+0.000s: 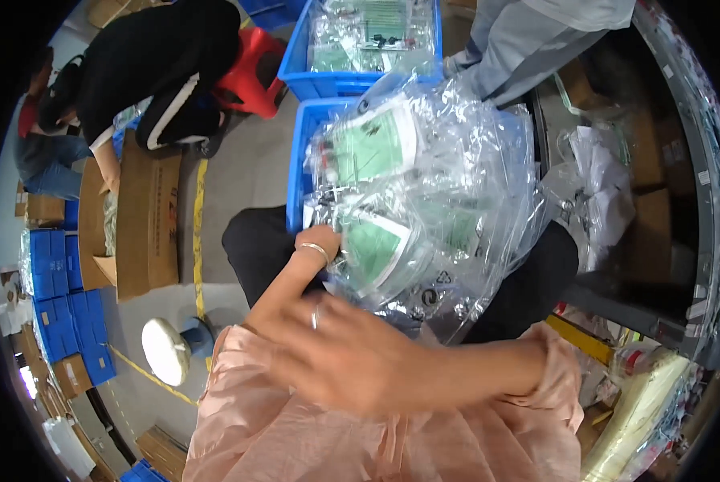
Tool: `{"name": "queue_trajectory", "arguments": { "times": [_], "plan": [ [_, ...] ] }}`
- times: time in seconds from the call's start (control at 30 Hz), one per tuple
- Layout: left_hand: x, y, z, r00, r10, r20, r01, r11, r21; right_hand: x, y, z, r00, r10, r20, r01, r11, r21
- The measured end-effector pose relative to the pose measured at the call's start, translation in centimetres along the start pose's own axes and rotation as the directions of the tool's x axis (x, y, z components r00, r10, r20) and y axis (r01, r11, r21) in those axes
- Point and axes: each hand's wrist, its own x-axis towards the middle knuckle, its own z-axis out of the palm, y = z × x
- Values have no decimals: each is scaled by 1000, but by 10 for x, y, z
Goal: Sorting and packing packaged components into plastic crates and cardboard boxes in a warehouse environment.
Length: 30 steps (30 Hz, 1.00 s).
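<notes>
Clear plastic bags with green printed sheets inside [369, 245] lie heaped in and over a blue bin [295, 165] in front of me. My left hand [320, 239], with a bangle at its wrist, is closed at the near left edge of the heap and appears to pinch a bag's edge; its fingertips are partly hidden. Across my left forearm passes my right hand [352, 353], blurred by motion. A ring shows on one finger, the fingers look stretched out, and nothing is visible in them. Small dark and red parts show inside some bags.
Beyond stands a second blue bin [320, 84] of similar bags. At left a person in black bends over a cardboard box [147, 221] beside a red stool [251, 76]. A person in grey trousers [528, 52] stands at far right. Shelving [701, 265] runs along the right.
</notes>
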Motion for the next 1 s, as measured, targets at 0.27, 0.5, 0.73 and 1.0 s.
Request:
{"name": "queue_trajectory", "arguments": {
  "times": [0.27, 0.5, 0.73, 1.0],
  "plan": [
    [69, 5, -74, 528, 369, -765, -371, 910, 183, -130, 171, 83, 643, 709, 290, -451, 656, -605],
    [154, 117, -19, 671, 565, -479, -470, 825, 315, -188, 205, 68, 740, 668, 77, -456, 583, -673],
    [149, 270, 33, 386, 665, -639, -776, 609, 165, -241, 229, -12, 663, 735, 142, -451, 543, -709],
    [111, 197, -78, 407, 780, -475, -840, 524, 139, -152, 152, -49, 356, 895, 267, -392, 403, -827]
  ]
}}
